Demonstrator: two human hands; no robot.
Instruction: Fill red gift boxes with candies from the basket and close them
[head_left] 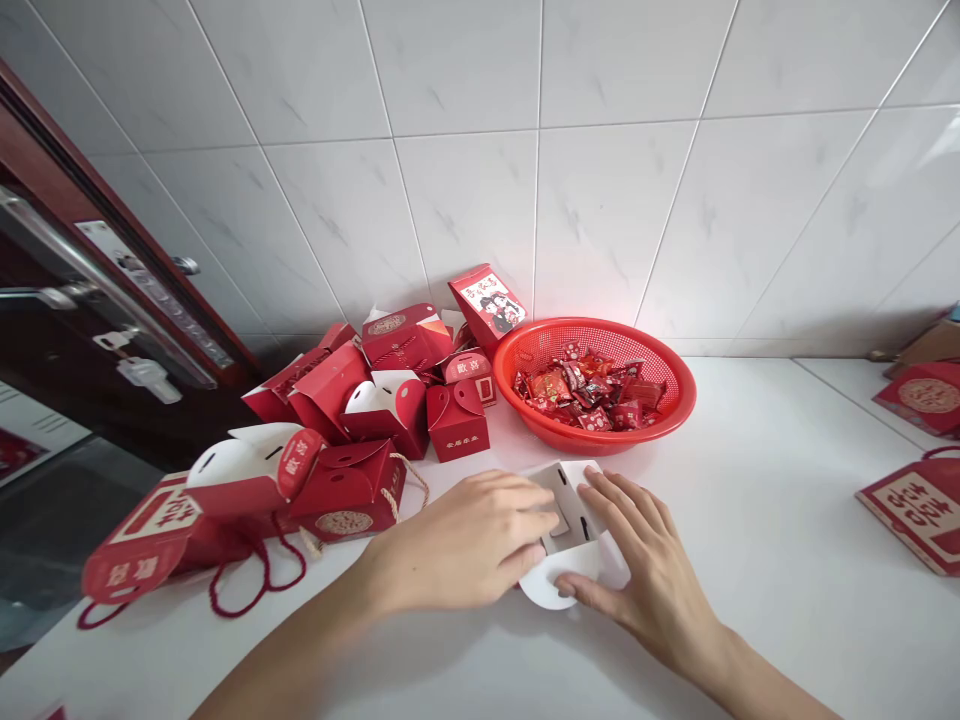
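Note:
Between my hands on the white table is a small paper gift box (571, 525) with its top flaps apart, showing a white inside with dark slots. My left hand (480, 535) grips the box's left side, its fingers bent over the edge and hiding that wall. Along the right side lie the fingers of my right hand (649, 565), while its thumb presses the rounded front flap. Just behind the box stands a red plastic basket (679, 400) holding many small red-wrapped candies (592, 388).
Red gift boxes (349, 485) are piled at the left, some with rope handles. A tall red box (487, 300) leans near the tiled wall (465, 190). More red boxes (919, 510) sit at the far right. A dark door with keys (146, 375) is at the left.

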